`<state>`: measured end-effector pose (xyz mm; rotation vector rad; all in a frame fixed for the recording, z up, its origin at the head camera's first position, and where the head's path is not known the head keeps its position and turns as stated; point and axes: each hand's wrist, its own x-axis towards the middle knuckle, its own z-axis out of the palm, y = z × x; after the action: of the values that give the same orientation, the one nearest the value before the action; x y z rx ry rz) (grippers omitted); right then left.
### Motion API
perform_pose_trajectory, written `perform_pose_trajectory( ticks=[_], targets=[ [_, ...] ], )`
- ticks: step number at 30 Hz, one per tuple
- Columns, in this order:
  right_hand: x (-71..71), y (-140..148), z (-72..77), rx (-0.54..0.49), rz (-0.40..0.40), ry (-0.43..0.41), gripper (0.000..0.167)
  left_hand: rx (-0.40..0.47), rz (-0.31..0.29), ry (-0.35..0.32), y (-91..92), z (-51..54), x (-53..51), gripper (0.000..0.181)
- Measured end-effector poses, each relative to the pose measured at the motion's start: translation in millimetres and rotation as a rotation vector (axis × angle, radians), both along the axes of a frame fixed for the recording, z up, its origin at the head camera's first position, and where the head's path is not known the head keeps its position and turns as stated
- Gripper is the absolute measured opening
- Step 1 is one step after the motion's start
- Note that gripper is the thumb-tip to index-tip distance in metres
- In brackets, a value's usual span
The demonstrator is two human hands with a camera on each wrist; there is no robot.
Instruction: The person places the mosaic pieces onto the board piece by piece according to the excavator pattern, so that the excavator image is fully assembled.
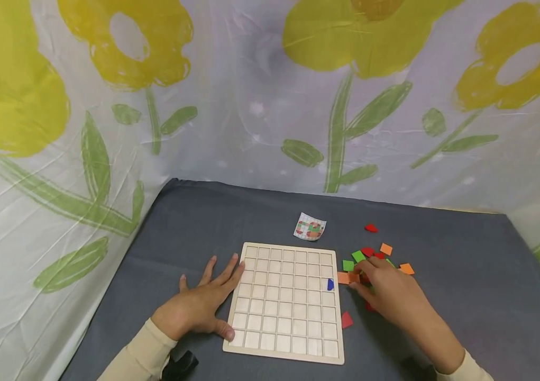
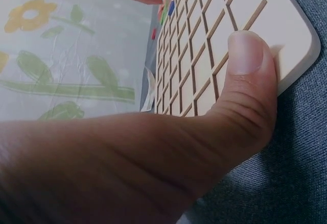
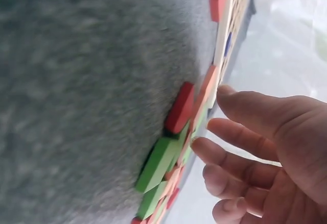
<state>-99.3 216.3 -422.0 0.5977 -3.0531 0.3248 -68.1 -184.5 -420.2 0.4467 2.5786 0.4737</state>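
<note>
A pale wooden grid board (image 1: 279, 296) lies on the dark cloth, with one small blue piece (image 1: 330, 284) in a square near its right edge. My left hand (image 1: 198, 307) rests along the board's left side, fingers spread. In the left wrist view, its thumb presses on the board's corner. Over a pile of flat coloured pieces just right of the board is my right hand (image 1: 391, 291), which hides part of the pile. Its fingers are loosely bent in the right wrist view, thumb and forefinger apart with nothing between. An orange piece (image 1: 343, 278) lies by its fingertips, against the board.
Around the pile lie green pieces (image 1: 348, 265), orange pieces (image 1: 406, 269) and a lone red piece (image 1: 371, 228). Another red piece (image 1: 347, 319) is beside the board's lower right edge. Behind the board sits a small printed pattern card (image 1: 310, 227). A flowered curtain (image 1: 241, 106) hangs behind.
</note>
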Motion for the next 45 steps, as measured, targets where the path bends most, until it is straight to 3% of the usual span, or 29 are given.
perform_pose_trajectory(
  ticks=[10,15,25,31,37,45],
  targets=[
    [-1.3,5,-8.6,-0.022,0.042,0.017,0.029,-0.019,0.008,-0.027,-0.1,0.2,-1.2,0.14],
    [-2.9,4,-11.8,-0.029,0.045,0.003,0.024,-0.022,0.008,-0.023,0.5,-1.8,1.1,0.142],
    [0.6,3,-6.4,0.007,0.06,-0.033,0.022,-0.001,0.008,-0.024,1.1,0.0,0.5,0.14],
    [4.2,2,-2.7,0.015,0.115,-0.077,0.023,-0.005,0.01,-0.027,0.4,1.5,0.9,0.141],
    [5.1,3,-6.2,-0.025,0.174,-0.021,0.021,-0.001,0.008,-0.015,0.4,1.6,0.2,0.14],
    [7.9,-1,-1.0,-0.038,0.171,-0.055,0.029,0.001,0.002,-0.025,0.3,4.1,0.1,0.138]
  ],
)
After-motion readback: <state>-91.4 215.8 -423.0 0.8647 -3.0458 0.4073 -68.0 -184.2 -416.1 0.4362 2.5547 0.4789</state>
